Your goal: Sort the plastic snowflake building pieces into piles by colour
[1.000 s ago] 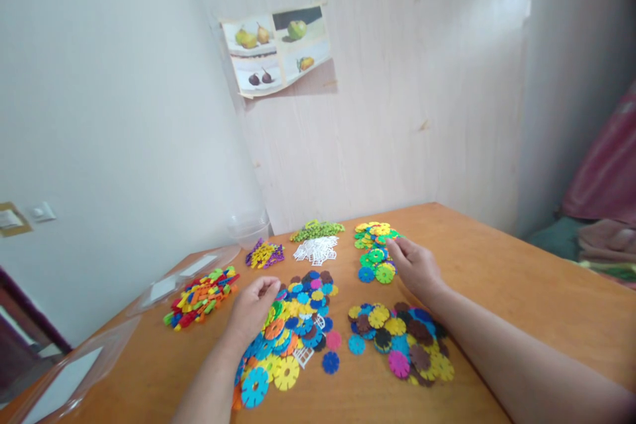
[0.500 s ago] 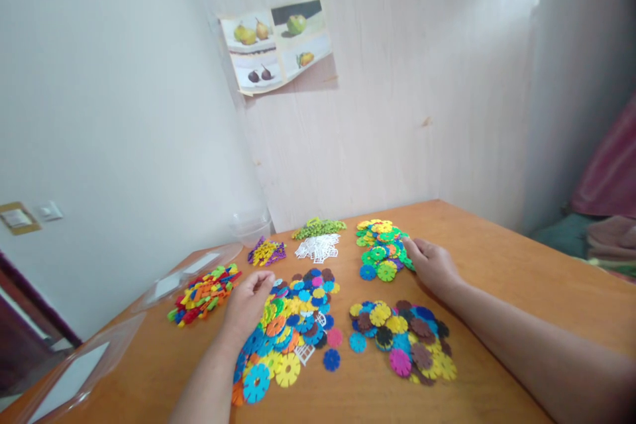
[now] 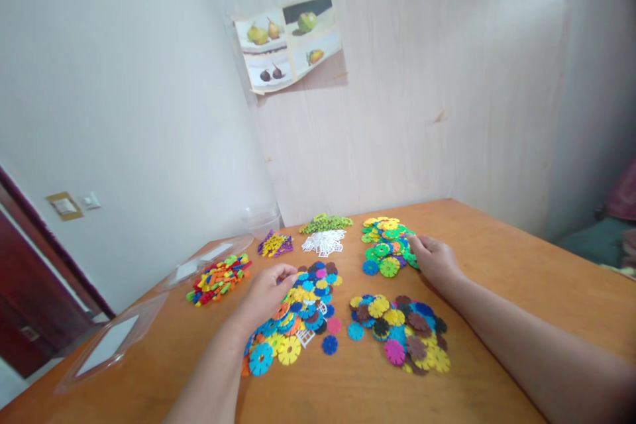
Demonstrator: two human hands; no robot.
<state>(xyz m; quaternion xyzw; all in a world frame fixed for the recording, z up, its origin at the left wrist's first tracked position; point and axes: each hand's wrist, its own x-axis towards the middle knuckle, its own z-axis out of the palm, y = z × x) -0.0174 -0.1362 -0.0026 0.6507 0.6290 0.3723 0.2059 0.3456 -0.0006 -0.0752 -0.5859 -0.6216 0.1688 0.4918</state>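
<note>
My left hand (image 3: 271,288) is closed, fingertips pinched together, over the upper left of a large mixed pile of notched plastic discs (image 3: 289,350). Whatever it pinches, if anything, is too small to make out. A white lattice piece (image 3: 305,338) lies on that pile. My right hand (image 3: 434,260) is closed at the right edge of a pile of mostly green and yellow discs (image 3: 389,267), its fingertips touching or very near them. What lies between those fingers is hidden. Nearer me is another disc pile (image 3: 416,348) in brown, yellow, blue and black.
Behind the large pile lie white lattice pieces (image 3: 322,242), green pieces (image 3: 325,224) and purple and yellow pieces (image 3: 275,244). Red, orange and green pieces (image 3: 218,280) are at left. A clear tub (image 3: 262,220) stands by the wall; clear lids or bags (image 3: 112,344) line the table's left edge.
My left hand has moved right and slightly farther over the large disc pile. My right hand stays by the green pile. The whole view has shifted a little to the left.
</note>
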